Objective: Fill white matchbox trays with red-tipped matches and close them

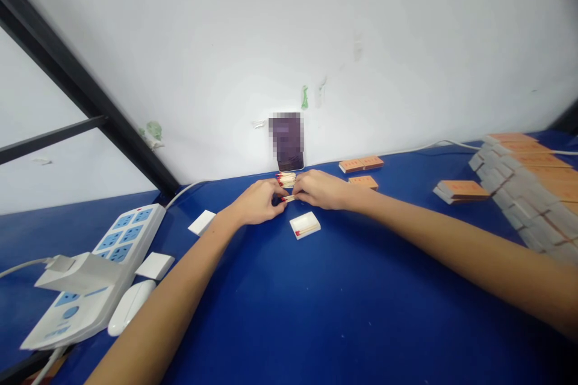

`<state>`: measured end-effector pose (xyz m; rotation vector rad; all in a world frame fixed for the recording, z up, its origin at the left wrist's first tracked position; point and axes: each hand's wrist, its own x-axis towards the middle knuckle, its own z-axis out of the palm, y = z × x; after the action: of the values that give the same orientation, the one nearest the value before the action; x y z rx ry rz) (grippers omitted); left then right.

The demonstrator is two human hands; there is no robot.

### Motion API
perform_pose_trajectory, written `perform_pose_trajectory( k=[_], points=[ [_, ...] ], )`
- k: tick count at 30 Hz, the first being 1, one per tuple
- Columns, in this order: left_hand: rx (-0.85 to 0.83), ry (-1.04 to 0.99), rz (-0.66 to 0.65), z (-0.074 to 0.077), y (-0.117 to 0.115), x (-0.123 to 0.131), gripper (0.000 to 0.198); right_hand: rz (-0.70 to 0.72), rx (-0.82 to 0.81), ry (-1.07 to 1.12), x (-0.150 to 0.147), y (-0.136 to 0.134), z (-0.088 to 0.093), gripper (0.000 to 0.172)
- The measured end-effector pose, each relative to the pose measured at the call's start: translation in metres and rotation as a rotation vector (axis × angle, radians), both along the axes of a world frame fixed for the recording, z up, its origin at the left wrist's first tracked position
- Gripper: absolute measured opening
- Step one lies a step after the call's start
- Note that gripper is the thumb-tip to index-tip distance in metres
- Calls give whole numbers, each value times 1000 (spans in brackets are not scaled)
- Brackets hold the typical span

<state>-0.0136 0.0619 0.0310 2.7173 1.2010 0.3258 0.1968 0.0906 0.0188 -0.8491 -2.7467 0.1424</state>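
Note:
My left hand (258, 203) and my right hand (321, 189) meet at the far middle of the blue table (316, 313). Both are closed in a pinch on a small bunch of red-tipped matchsticks (289, 198) held between them. Just behind the hands lies a loose pile of matchsticks (286, 178). In front of the hands sits an open white matchbox tray (305, 225) with a few matches in it.
A phone (288, 141) leans on the white wall. Orange matchbox sleeves (361, 163) lie behind my right hand, with a large stack of matchboxes (528, 186) at far right. A white power strip (97, 271), small white trays (201, 222) and a white mouse (130, 307) sit left.

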Motion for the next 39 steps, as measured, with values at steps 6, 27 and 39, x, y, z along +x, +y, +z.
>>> perform_pose_trajectory(
  k=[6, 27, 39],
  points=[
    [-8, 25, 30, 0, 2, 0, 23, 2, -6, 11, 0, 2, -4, 20],
    [53, 285, 118, -10, -7, 16, 34, -3, 82, -84, -9, -14, 1, 22],
    [-225, 132, -61, 36, -30, 25, 33, 135, -287, -167, 7, -29, 54, 21]
  ],
)
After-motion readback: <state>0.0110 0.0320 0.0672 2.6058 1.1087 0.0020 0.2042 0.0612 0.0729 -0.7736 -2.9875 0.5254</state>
